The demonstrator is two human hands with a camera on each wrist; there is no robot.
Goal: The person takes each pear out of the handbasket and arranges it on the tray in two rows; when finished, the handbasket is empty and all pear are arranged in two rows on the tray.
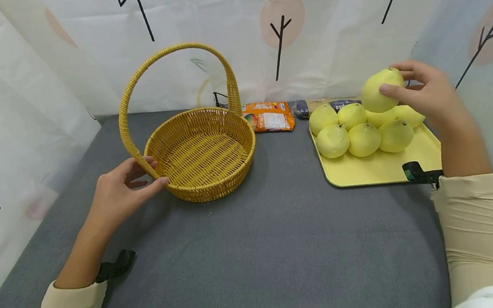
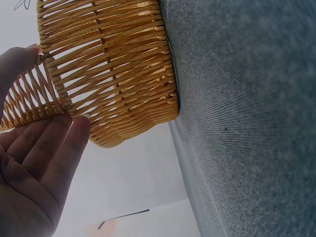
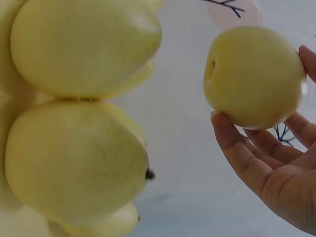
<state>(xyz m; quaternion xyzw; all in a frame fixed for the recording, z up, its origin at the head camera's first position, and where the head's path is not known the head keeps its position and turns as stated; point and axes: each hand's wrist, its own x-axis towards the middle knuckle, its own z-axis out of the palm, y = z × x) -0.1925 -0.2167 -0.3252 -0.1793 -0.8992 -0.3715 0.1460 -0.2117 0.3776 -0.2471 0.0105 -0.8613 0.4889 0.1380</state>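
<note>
On the left of the head view stands a round yellow wicker basket [image 1: 205, 191] with a tall arched handle, nothing inside it. My left hand [image 1: 119, 189] grips it where the handle meets the rim, thumb on one side and fingers on the other; the left wrist view shows the woven side [image 2: 111, 64] close up. Over at the right, my right hand [image 1: 427, 87] holds a pale yellow-green pear [image 1: 377, 91] between thumb and fingers, raised above a yellow tray [image 1: 363, 175]. Several more pears [image 1: 332, 141] sit in rows on that tray, large in the right wrist view.
Behind the basket lies an orange snack packet [image 1: 269, 117], with a dark and tan package [image 1: 321, 106] beside it, partly hidden by the pears. A white patterned curtain [image 1: 236, 42] hangs along the back of the grey table [image 1: 263, 250].
</note>
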